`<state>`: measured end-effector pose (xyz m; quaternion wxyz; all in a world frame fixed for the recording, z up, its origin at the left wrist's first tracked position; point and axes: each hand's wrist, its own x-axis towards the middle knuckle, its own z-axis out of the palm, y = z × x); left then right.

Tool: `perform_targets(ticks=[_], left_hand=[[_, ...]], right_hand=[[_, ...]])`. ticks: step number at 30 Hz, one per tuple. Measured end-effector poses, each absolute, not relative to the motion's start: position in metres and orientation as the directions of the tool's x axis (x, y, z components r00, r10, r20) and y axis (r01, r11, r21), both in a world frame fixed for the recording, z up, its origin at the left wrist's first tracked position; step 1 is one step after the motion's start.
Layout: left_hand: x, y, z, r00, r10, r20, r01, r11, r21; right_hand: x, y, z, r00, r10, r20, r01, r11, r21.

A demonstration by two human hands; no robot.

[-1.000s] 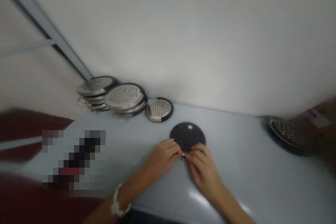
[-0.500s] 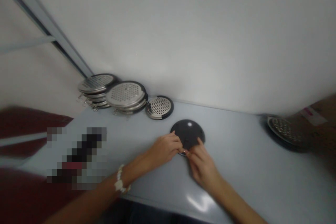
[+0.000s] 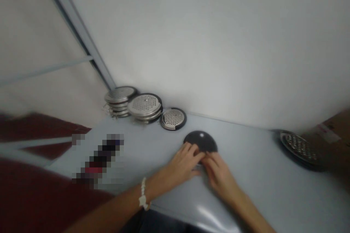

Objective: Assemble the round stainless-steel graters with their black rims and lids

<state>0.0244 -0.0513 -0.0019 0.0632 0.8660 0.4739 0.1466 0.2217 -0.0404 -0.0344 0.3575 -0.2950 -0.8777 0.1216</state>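
A dark round disc (image 3: 201, 141) lies flat on the pale grey table (image 3: 254, 174). My left hand (image 3: 183, 162) rests on its near left edge with the fingers curled and pinching at the rim. My right hand (image 3: 220, 175) meets it at the near edge, fingers bent and pressed to the same spot. Something small and shiny sits between the fingertips; I cannot make it out. A white beaded bracelet (image 3: 143, 199) is on my left wrist.
Two stacks of perforated metal discs (image 3: 144, 106) and a single one (image 3: 173, 118) stand by the wall at the back left. Another perforated disc (image 3: 298, 146) lies at the right beside a cardboard box (image 3: 332, 134). A blurred-out patch (image 3: 98, 160) and dark red cloth (image 3: 32, 196) are at the left.
The view has shifted, so the stacks and disc sit further right and smaller. Both hands stay together at the disc's near edge, and my left fingers now lie further over its rim.
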Motion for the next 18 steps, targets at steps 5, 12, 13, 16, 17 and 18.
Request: perform_targets(ticks=[5,12,13,16,17,18], left_hand=[[0.031,-0.06,-0.008,0.44,0.845,0.304,0.863,-0.491,0.117],[0.013,-0.05,-0.005,0.389,0.724,0.57,0.776,-0.591,0.221],[0.01,-0.046,-0.004,0.31,0.749,0.585,0.752,-0.57,0.332],[0.002,-0.028,0.0,-0.198,0.885,0.421,0.451,-0.299,0.841],[-0.001,-0.021,0.0,-0.359,0.896,0.262,0.241,-0.182,0.953],[-0.005,-0.014,0.001,-0.461,0.883,0.092,0.027,-0.09,0.996]], right_hand=[[0.213,-0.046,-0.01,-0.567,0.549,0.614,0.425,0.833,-0.354],[0.195,-0.043,0.017,-0.545,0.445,0.711,0.431,0.876,-0.218],[0.191,-0.042,0.019,-0.534,0.45,0.716,0.429,0.874,-0.228],[0.187,-0.041,0.024,-0.458,0.51,0.728,0.451,0.839,-0.304],[0.188,-0.041,0.024,-0.428,0.531,0.731,0.462,0.824,-0.328],[0.19,-0.041,0.023,-0.403,0.548,0.733,0.474,0.81,-0.345]])
